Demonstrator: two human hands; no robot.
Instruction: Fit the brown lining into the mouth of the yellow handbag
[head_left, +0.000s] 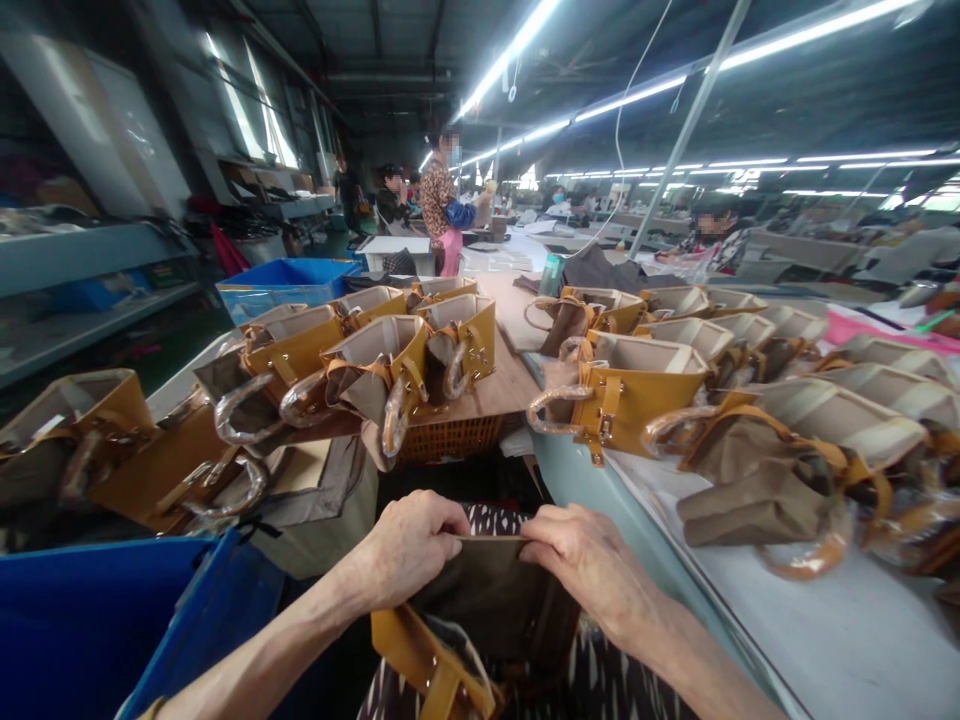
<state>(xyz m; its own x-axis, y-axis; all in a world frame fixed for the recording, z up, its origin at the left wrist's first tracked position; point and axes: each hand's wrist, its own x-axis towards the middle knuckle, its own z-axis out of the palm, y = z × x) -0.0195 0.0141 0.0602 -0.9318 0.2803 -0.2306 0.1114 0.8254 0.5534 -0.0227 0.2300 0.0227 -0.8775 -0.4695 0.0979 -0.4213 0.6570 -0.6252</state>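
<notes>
Over my lap I have a yellow handbag (420, 655) with a brown fabric part (491, 590) stretched upward from it. My left hand (412, 545) pinches the top edge of that fabric on the left, thumb and fingers pressed together. On the right, my right hand (577, 560) grips the same edge. The fabric hangs taut between both hands. The bag's lower side is partly hidden by the bottom of the view and by my arms.
Several yellow handbags (645, 390) with wrapped handles stand on the pale table (750, 610) at right. More bags (379, 345) stand at left. A blue bin (90, 610) is close on my left, another blue crate (285, 275) farther off. A person (439, 200) stands behind.
</notes>
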